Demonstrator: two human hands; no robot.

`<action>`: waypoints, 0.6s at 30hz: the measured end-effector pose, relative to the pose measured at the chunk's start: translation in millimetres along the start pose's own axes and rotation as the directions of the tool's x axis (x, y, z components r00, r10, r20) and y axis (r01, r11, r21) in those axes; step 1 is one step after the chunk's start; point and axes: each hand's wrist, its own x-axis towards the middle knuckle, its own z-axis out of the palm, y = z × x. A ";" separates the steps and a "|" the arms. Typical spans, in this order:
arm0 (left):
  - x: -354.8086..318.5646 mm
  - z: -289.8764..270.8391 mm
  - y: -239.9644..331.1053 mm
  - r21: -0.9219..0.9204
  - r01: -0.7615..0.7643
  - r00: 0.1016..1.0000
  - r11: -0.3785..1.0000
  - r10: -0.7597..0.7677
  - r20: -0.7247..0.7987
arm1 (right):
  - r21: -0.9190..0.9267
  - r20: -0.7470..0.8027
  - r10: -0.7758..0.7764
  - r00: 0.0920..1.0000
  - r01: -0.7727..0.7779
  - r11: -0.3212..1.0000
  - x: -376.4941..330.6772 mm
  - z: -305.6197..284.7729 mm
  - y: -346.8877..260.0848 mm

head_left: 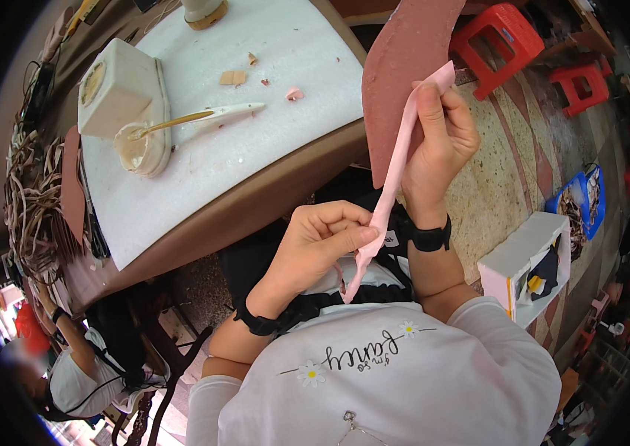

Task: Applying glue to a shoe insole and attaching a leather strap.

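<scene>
A long pale pink strip (395, 175), narrow and slightly twisted, stretches at a slant between my hands in front of my body. My left hand (326, 241) pinches it near its lower end, where a ragged tail hangs down towards my lap. My right hand (441, 134) grips the upper part between thumb and fingers, and the flat cut end sticks up past the thumb. Behind the right hand is a large curved reddish-brown panel (396, 82), like leather; what holds it up is hidden.
On the table at left, a white board (255, 149) bears a glue pot (140, 152) with a brush (181, 119) and small scraps. Cords and brown strips (32, 201) hang at its left edge. Red stools (497, 44) and a white box (523, 264) stand right. Another person (84, 372) sits lower left.
</scene>
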 end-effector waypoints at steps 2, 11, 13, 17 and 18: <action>-1.0 0.2 -0.9 0.013 -0.032 0.999 0.999 0.031 0.024 | -0.014 0.009 0.021 1.000 -0.021 1.000 -1.2 -0.9 -2.1; -15.4 8.2 10.7 0.155 -0.290 0.939 0.944 0.312 -0.144 | -0.174 0.082 0.025 0.996 -0.011 0.985 -4.9 -15.6 8.6; -13.4 9.5 18.5 0.174 -0.329 0.923 0.928 0.355 -0.148 | -0.093 0.081 0.036 0.996 -0.029 0.995 -8.1 -13.6 11.2; -7.5 14.6 25.9 0.124 -0.399 0.863 0.909 0.418 -0.284 | -0.190 0.141 -0.012 0.990 0.039 0.981 -14.2 -18.2 6.5; -5.4 16.6 27.2 0.120 -0.416 0.846 0.901 0.432 -0.313 | -0.198 0.161 0.027 0.987 0.006 0.980 -19.0 -23.2 8.2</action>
